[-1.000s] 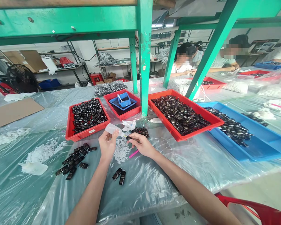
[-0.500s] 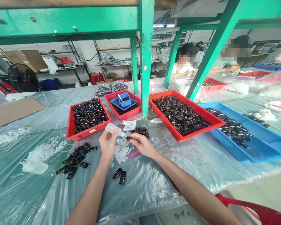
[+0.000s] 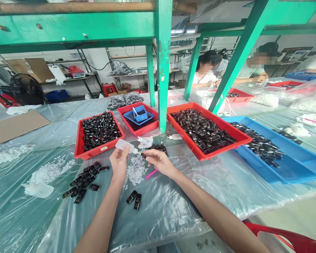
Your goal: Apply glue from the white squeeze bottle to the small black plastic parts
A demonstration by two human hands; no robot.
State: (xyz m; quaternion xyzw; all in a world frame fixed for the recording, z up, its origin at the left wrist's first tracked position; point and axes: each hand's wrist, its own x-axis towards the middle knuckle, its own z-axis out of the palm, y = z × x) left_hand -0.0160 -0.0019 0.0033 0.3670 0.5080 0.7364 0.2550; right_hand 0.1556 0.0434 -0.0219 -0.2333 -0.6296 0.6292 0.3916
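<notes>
My left hand [image 3: 119, 162] is closed round a translucent squeeze bottle [image 3: 125, 144], tilted so its thin nozzle points right. The nozzle tip is close to a small black plastic part [image 3: 143, 155] pinched in the fingers of my right hand [image 3: 160, 161]; whether they touch I cannot tell. Below the hands lies a scatter of small white pieces [image 3: 136, 170], with a pink stick [image 3: 151, 174] beside it. A cluster of black parts [image 3: 158, 149] sits just behind my right hand. Another pile of black parts [image 3: 85, 178] lies left of my left wrist, and two black parts [image 3: 137, 201] rest between my forearms.
Red trays [image 3: 101, 150] of black parts stand behind my hands, with a blue tray [image 3: 300, 163] at right. A green post [image 3: 163, 70] rises from the plastic-covered table. White pieces and a scoop [image 3: 39, 189] lie at left. Co-workers [image 3: 206, 72] sit across the table.
The squeeze bottle in my left hand has shifted slightly left and its nozzle has drawn back a little from the black part. My right hand still holds the part.
</notes>
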